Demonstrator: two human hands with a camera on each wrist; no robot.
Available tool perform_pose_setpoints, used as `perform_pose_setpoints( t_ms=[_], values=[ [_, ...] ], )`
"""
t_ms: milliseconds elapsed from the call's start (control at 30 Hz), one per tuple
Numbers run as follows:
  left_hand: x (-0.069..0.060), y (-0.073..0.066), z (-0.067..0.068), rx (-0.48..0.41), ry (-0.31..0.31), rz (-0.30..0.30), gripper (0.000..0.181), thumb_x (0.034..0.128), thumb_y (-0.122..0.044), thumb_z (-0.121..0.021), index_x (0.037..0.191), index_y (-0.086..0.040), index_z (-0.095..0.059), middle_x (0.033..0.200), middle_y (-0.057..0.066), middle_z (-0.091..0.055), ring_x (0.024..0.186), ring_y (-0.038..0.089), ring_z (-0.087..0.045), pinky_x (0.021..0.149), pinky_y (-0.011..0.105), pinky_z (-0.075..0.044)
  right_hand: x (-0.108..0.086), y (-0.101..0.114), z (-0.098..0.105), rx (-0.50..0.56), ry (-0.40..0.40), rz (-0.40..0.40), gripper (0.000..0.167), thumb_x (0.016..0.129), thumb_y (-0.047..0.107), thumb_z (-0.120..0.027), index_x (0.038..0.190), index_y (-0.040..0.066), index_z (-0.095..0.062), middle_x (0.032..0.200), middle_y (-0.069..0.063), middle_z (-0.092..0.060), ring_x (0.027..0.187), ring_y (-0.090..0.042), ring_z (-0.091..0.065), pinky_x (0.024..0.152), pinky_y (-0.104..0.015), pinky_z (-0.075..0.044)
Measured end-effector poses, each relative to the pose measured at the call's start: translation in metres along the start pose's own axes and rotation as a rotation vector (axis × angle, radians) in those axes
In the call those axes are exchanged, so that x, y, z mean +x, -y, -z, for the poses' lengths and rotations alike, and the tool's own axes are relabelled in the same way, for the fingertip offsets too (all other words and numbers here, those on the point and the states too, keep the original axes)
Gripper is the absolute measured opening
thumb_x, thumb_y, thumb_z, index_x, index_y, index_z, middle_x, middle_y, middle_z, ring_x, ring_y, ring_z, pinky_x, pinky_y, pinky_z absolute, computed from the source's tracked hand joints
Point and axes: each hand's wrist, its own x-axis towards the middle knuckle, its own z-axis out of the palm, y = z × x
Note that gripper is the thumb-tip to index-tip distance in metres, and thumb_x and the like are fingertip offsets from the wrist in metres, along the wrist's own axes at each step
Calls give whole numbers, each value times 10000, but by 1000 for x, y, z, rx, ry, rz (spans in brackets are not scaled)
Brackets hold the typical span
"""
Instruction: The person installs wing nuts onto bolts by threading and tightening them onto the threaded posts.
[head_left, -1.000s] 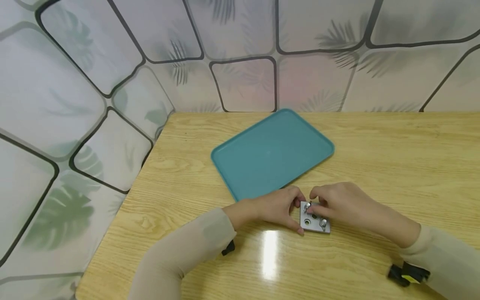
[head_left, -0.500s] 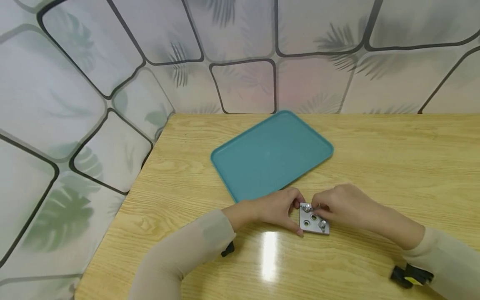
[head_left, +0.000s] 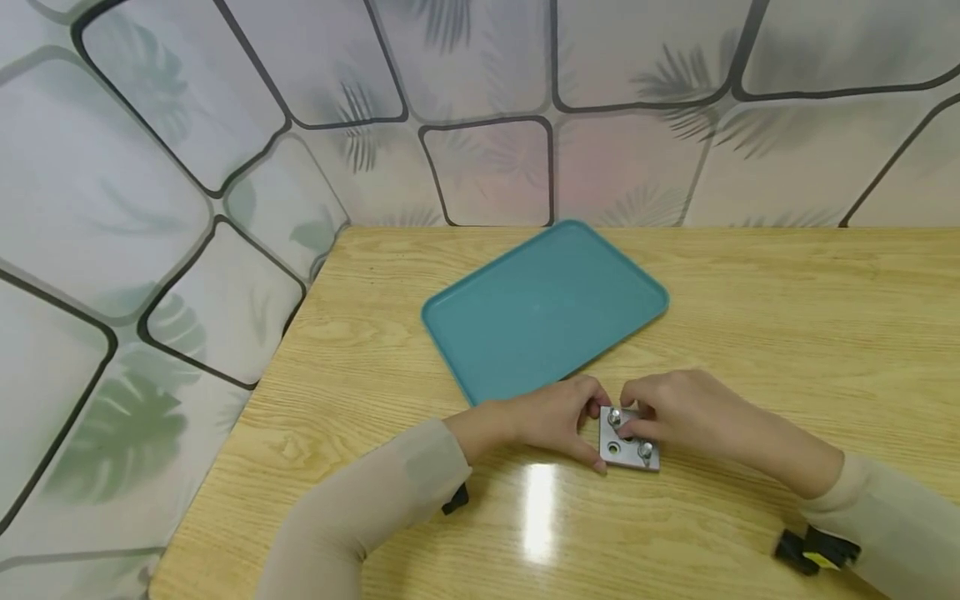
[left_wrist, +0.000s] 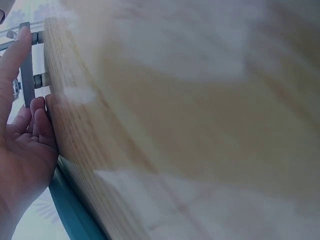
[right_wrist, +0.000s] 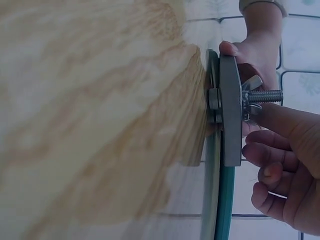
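Observation:
A small square metal plate (head_left: 632,461) lies on the table, bearing two bolts with wing nuts and some open holes. My left hand (head_left: 553,417) holds its left side, thumb at the near corner and fingers at the far one; the left wrist view shows the plate (left_wrist: 26,75) edge-on, with bolt heads (left_wrist: 39,80) beneath it. My right hand (head_left: 686,412) is at the far-left wing nut (head_left: 615,417), thumb and index finger around it. In the right wrist view a threaded bolt (right_wrist: 267,96) stands up from the plate; one fingertip appears to touch a wing.
Behind the hands, a blue-green tray (head_left: 540,308) lies at an angle on the wooden table (head_left: 787,333). Its near corner is close to my left wrist. Patterned walls (head_left: 487,171) border the table at the back and left.
My right thumb and index finger drew back to the right, closed together, then returned left to the far-left wing nut. The left hand and the plate have hardly moved.

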Motion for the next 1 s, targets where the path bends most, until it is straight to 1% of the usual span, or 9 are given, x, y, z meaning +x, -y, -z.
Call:
perform_pose_setpoints(
  t_ms=[100,200,333,467,600,833,900,1000],
  values=[
    [0,0,0,-1,-1,-1,672,722,-415,-807,1187,-69,-467,1014,-47,-461,885,45,-437,756,92,-370,2,1,0,-7,1,-5,252,794,377,-734,898,160,-659,642,185,-495,552,53,-379,479,-185,-337],
    [0,0,-1,2,-8,-8,669,717,-406,-814,1180,-66,-470,1015,-43,-463,895,44,-438,769,89,-366,4,2,0,-3,5,-7,240,801,355,-736,910,153,-663,637,182,-489,550,49,-379,478,-182,-336],
    [0,0,-2,10,-14,-12,667,713,-405,-818,1173,-66,-474,1013,-42,-468,895,41,-443,774,88,-365,5,3,-1,8,7,-8,189,808,328,-734,880,170,-661,676,173,-547,549,47,-382,475,-181,-330],
    [0,0,-1,8,-7,-2,669,717,-410,-813,1181,-70,-471,1015,-44,-464,886,45,-443,760,90,-369,4,3,-1,11,3,-4,137,813,315,-732,832,208,-647,694,179,-562,552,48,-386,476,-182,-324],
    [0,0,-1,9,-4,3,684,714,-419,-812,1189,-65,-469,1014,-46,-462,881,46,-443,757,90,-371,2,3,1,6,2,12,98,803,253,-743,794,231,-648,694,192,-575,548,58,-383,483,-179,-329],
    [1,0,-1,8,-15,-3,694,701,-423,-821,1178,-60,-473,1005,-46,-465,886,43,-445,762,89,-373,0,2,2,45,33,70,153,796,119,-718,757,244,-639,697,192,-592,564,77,-415,492,-171,-365],
    [1,1,-1,7,-14,-5,692,703,-420,-820,1179,-57,-472,1006,-46,-465,886,44,-444,761,89,-372,0,2,3,46,36,63,156,795,114,-716,758,245,-641,698,191,-593,568,75,-419,498,-170,-371],
    [1,1,-1,8,-10,-6,686,711,-415,-816,1185,-56,-472,1009,-43,-464,885,47,-442,758,88,-370,1,2,4,48,38,31,129,817,163,-719,761,242,-634,686,196,-566,559,64,-402,494,-172,-356]
  ],
)
